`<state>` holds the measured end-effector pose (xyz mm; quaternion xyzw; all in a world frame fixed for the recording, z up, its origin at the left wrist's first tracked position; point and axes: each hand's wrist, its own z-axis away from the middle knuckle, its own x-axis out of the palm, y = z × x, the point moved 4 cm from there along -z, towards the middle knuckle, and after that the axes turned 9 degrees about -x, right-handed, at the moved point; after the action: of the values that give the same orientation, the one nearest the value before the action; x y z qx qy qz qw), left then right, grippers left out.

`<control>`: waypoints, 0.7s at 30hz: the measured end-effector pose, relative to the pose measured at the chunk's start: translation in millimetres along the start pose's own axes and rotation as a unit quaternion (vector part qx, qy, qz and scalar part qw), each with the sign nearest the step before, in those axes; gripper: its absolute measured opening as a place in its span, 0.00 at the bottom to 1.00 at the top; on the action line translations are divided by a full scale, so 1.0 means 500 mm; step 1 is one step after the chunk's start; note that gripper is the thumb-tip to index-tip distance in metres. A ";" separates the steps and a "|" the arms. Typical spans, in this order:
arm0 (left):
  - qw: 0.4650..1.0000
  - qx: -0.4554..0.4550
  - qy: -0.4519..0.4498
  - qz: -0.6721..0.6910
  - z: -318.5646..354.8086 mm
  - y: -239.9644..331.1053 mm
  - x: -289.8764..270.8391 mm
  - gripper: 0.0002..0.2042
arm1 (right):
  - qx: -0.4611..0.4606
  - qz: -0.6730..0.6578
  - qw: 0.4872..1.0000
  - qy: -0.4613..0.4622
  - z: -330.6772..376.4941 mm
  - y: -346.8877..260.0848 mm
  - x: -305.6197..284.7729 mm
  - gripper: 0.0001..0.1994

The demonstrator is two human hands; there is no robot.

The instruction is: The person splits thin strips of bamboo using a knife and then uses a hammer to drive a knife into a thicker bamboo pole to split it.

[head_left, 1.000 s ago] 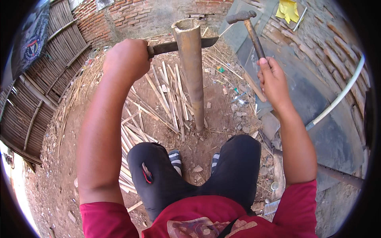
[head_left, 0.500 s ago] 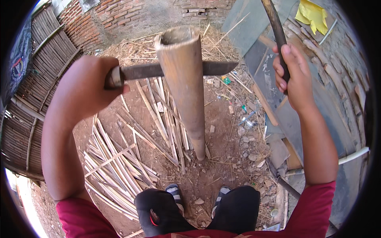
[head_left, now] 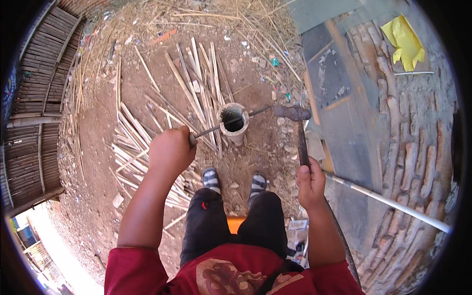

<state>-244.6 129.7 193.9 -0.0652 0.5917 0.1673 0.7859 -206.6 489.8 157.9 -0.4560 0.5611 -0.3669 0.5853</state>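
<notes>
My left hand (head_left: 170,153) is closed round the handle of a machete, whose thin dark blade (head_left: 208,131) crosses an upright hollow bamboo pole (head_left: 237,135) near its rim. The far end of the blade sticks out on the right side of the pole. In my right hand (head_left: 311,186) is the handle of a hammer (head_left: 293,113). Its rusty metal head appears close to the blade's tip; whether they touch I cannot tell. Seen from above, the pole's opening is dark inside, with the blade running across it.
Split bamboo strips (head_left: 132,129) lie scattered on the dirt left of and beyond the pole. Dark boards (head_left: 339,128) and a white pipe (head_left: 388,200) are at the right, beside brickwork (head_left: 410,162). A slatted bamboo panel (head_left: 42,64) stands at the left. A yellow sheet (head_left: 404,42) lies far right.
The hammer has come down from its raised position to near the blade's tip. The view has tilted downward, so the pole's opening now shows from above. Both hands keep their holds.
</notes>
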 end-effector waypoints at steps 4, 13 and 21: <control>0.999 -0.019 -0.010 -0.030 0.018 0.004 0.004 0.12 | -0.052 0.097 0.994 0.012 -0.002 -0.064 0.005 0.16; 0.999 -0.037 0.010 -0.007 0.063 -0.013 0.020 0.11 | -0.012 0.024 1.000 0.017 -0.015 -0.088 -0.014 0.18; 0.998 -0.052 -0.032 -0.022 0.099 -0.014 0.029 0.08 | -0.014 0.168 0.984 -0.054 0.004 -0.037 0.009 0.16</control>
<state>-193.8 140.5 194.0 -0.1138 0.5551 0.1827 0.8034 -202.6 480.1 173.8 -0.3821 0.6022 -0.2302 0.6620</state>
